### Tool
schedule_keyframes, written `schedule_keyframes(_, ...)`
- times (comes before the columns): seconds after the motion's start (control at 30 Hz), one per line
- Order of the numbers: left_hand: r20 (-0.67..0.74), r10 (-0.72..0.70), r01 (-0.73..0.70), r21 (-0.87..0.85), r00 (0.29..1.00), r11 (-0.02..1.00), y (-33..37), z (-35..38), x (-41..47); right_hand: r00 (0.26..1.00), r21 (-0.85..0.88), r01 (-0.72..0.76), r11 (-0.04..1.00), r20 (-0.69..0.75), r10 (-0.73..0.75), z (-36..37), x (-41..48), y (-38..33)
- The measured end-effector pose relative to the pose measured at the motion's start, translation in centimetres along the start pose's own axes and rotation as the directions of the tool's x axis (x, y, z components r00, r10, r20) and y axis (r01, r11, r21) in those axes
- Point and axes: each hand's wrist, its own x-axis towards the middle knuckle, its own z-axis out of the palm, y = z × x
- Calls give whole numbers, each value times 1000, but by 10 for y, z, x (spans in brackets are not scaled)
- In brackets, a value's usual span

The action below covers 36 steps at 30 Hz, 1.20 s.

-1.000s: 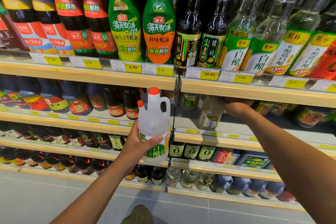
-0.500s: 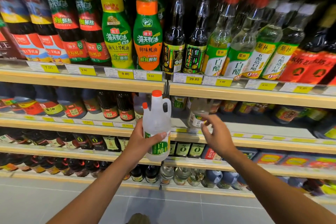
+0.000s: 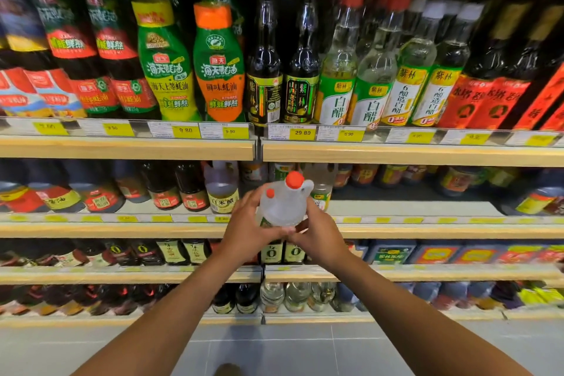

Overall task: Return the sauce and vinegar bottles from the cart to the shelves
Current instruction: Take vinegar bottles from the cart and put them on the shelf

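A clear plastic white vinegar jug (image 3: 283, 203) with a red cap and a small red spout cap is tilted away from me, its top pointing at the second shelf (image 3: 396, 227). My left hand (image 3: 248, 227) grips its left side and my right hand (image 3: 320, 236) grips its lower right side. The jug hangs in front of the shelf edge, just before a gap beside another clear vinegar bottle (image 3: 322, 192). The jug's label is mostly hidden by my hands.
The top shelf (image 3: 396, 152) carries oyster sauce, dark vinegar and white vinegar bottles. A yellowish rice vinegar jug (image 3: 222, 189) stands left of the gap. To the right, the second shelf has bare space. Lower shelves hold more bottles; grey floor tiles lie below.
My right hand left the bottle on the second shelf and came onto the jug. The jug has tipped forward and moved right toward the shelf gap.
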Motion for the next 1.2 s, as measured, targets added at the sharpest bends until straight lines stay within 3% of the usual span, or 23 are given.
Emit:
schedule_keyframes(0.13,-31,87,-85,62,996,994,-10,11,14,995,-159,15,987,-95,-30,10,15,15)
schedule_keyframes(0.3,-17,107,-106,62,994,992,-24,17,34,993,-34,2,999,-120,-6,28,38,33)
schedule_keyframes(0.6,116,-79,68,94,990,993,-56,21,89,990,117,-135,984,-25,138,50,71,52)
schedule_keyframes(0.83,251,-230,210,103,940,972,-69,21,117,973,223,-232,947,32,231,73,92,83)
schedule_keyframes(0.97,278,-269,248,108,922,963,-76,25,126,961,266,-271,925,30,273,81,99,99)
schedule_keyframes(1.2,287,-249,220,129,925,967,-68,33,127,942,301,-331,894,49,332,55,83,61)
